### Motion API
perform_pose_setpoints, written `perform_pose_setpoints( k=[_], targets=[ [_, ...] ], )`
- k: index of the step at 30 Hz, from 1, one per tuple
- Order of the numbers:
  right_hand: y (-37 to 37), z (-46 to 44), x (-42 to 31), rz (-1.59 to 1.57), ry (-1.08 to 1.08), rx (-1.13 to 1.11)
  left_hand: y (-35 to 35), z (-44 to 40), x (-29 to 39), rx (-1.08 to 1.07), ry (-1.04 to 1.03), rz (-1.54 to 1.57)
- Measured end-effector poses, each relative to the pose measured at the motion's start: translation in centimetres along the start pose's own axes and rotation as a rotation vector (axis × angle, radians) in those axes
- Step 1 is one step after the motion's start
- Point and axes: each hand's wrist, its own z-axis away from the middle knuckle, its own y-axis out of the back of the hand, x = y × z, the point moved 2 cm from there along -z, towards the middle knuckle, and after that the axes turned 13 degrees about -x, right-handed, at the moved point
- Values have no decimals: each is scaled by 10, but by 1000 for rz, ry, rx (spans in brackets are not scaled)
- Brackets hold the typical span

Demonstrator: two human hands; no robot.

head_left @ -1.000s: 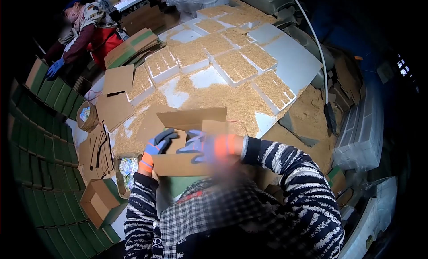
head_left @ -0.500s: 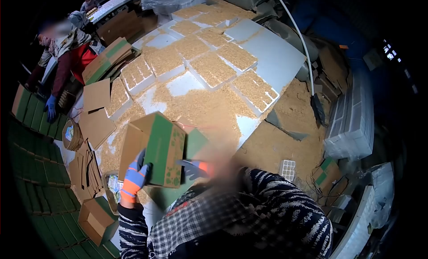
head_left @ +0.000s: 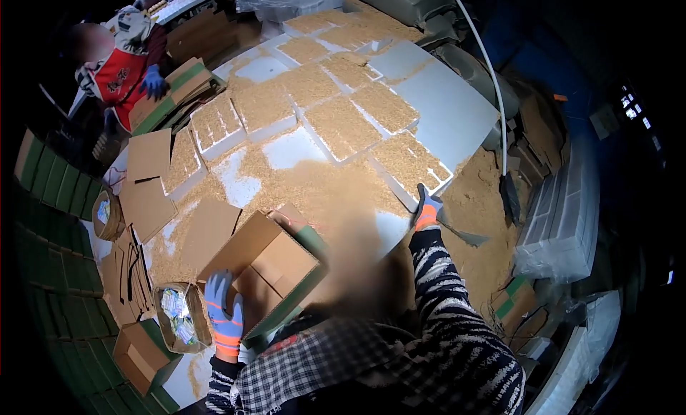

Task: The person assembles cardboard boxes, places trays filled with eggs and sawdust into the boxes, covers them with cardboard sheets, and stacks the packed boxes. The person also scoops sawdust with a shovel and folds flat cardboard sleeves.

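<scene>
Lower left of centre, the gloved left hand rests against the open cardboard box, its fingers loosely apart; light, flat pressure should steady the wall without buckling it. Right of centre, the right hand is at the near corner of a white foam tray, though I cannot tell whether its fingers clamp; keeping the tray level protects the sawdust-like filling
</scene>
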Motion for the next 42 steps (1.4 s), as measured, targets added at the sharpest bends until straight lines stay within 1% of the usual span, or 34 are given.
perform_pose_setpoints(
  k=[1,2,3,4,5,6,7,8,9,10,11,12,13,15,16,18,19,20,22,23,24,26,27,28,30,31,32,34,35,36,37,38,40,42],
  targets=[
    [3,10,-17,-89,35,59,1,0,-3,120,79,18],
    [9,26,-33,-190,54,36,3,3,-7,239,166,28],
    [16,42,-50,-293,70,14,1,8,-17,308,213,58],
    [23,50,-63,-414,74,-81,3,7,-13,359,255,110],
    [31,44,-57,-464,44,-102,-3,12,-27,396,282,157],
    [39,53,-64,-482,52,-175,-10,16,-44,435,301,207],
    [46,62,-70,-500,59,-248,-13,18,-49,392,335,213],
    [72,89,-114,-477,103,-375,-18,21,-54,345,371,226],
    [88,113,-152,-512,89,-523,-29,24,-66,344,376,346],
    [96,130,-176,-513,136,-662,-42,27,-84,361,335,389],
    [99,142,-196,-445,284,-810,-41,29,-80,355,342,400],
    [100,149,-209,-206,658,-929,-41,27,-75,350,346,410],
    [96,156,-228,-9,1028,-963,-43,26,-76,370,354,431],
    [79,213,-283,-282,619,-1236,-42,27,-75,381,366,453],
    [70,242,-310,-416,395,-1305,-48,27,-82,428,366,491],
    [47,267,-324,-199,494,-1438,-49,24,-84,452,362,478],
    [34,280,-327,-78,434,-1480,-48,23,-85,456,344,574],
    [15,290,-320,22,543,-1524,-45,24,-81,470,355,553],
    [-10,327,-305,42,573,-1632,-66,27,-100,511,322,489],
    [-24,340,-288,71,649,-1661,-62,29,-89,491,373,446],
    [-26,366,-284,16,559,-1678,-56,32,-79,470,421,404],
    [-73,357,-232,-29,715,-1720,-48,44,-82,488,411,609],
    [-73,355,-227,180,754,-1698,-44,50,-83,501,408,710],
    [-73,354,-224,341,792,-1692,-46,54,-87,495,416,662],
    [-73,356,-222,612,883,-1697,-76,63,-107,467,384,347],
    [-74,360,-219,893,963,-1597,-89,66,-117,453,358,243],
    [-77,360,-216,1174,1021,-1464,-93,64,-126,444,330,234],
    [-90,369,-218,1475,1139,-1430,-91,63,-128,431,259,239],
    [-92,378,-225,1594,1293,-1469,-83,64,-118,426,222,255],
    [-93,387,-230,1716,1452,-1501,-71,61,-111,392,243,307],
    [-104,390,-218,1584,1483,-1616,-58,58,-104,359,265,359],
    [-84,415,-256,1636,1641,-1646,-45,51,-99,301,342,447],
    [-77,445,-324,1577,1709,-1840,-39,41,-102,284,398,460],
    [-146,431,-324,942,1719,-1938,-50,41,-107,348,353,306]
  ],
)
